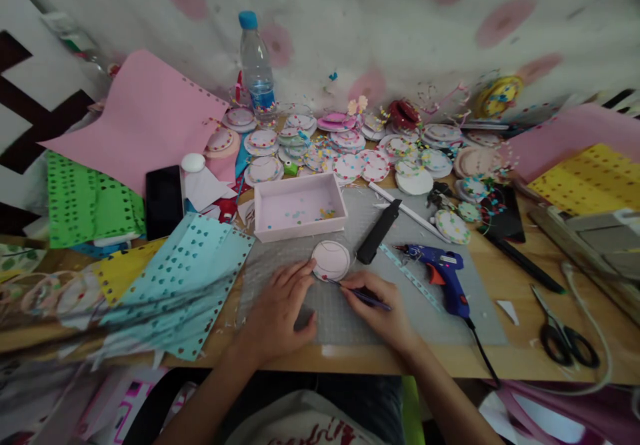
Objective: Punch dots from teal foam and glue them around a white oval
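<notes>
A round white disc [331,260] with a curved line drawn on it lies on the grey cutting mat [280,265]. One small red dot sits at its lower edge. My left hand [280,308] rests at the disc's left edge, fingertips touching it, thumb spread away. In my right hand [377,305] is a thin dark pen-like tool [367,297], its tip at the red dot. Just above the disc stands a pale pink box [300,206] with small coloured pieces inside. A black cutter [379,231] lies to the right of the disc.
A blue glue gun [443,271] and scissors [565,338] lie at the right. Decorated discs [349,167] crowd the back, beside a bottle [257,71]. A phone [165,201] and punched blue sheets [175,285] are on the left.
</notes>
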`<state>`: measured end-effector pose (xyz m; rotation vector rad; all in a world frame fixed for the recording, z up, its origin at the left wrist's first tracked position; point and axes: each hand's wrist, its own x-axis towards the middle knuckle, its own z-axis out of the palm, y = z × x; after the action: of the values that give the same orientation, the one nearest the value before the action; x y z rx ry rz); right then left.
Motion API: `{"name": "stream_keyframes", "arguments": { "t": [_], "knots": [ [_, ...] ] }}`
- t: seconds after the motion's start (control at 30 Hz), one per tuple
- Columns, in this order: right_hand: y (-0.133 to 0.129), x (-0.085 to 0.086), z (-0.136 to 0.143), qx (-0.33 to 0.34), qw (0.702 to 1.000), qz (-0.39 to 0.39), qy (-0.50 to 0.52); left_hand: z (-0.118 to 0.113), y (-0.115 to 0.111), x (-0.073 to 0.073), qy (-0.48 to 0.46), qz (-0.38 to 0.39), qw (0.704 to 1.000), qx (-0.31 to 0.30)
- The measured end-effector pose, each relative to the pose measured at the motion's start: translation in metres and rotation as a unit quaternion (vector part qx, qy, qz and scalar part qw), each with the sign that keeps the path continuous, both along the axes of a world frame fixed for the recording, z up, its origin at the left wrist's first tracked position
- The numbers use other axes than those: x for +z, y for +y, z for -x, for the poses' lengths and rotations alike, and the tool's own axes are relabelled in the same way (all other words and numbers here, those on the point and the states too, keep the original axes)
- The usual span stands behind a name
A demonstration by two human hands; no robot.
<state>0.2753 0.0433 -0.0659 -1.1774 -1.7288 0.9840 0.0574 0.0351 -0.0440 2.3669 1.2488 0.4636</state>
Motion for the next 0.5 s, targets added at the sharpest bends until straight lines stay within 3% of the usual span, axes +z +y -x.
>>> {"name": "stream_keyframes", "arguments": {
  "t": [0.3, 0.4, 0.5],
  "knots": [
    [-0.0019, 0.0018, 0.0024, 0.021, 1.000, -0.006, 0.006, 0.0012, 0.0010, -0.0009, -0.005, 0.000, 1.000, -0.002],
    [-0.0008, 0.0045, -0.0012, -0.031, 0.999, 0.029, 0.031, 0.0029, 0.0003, -0.0015, -0.017, -0.011, 1.000, -0.002],
    [0.0014, 0.0031, -0.0069, -0.095, 0.987, 0.077, 0.106, -0.0025, -0.0070, 0.0074, -0.074, -0.027, 0.997, 0.019]
  ]
}}
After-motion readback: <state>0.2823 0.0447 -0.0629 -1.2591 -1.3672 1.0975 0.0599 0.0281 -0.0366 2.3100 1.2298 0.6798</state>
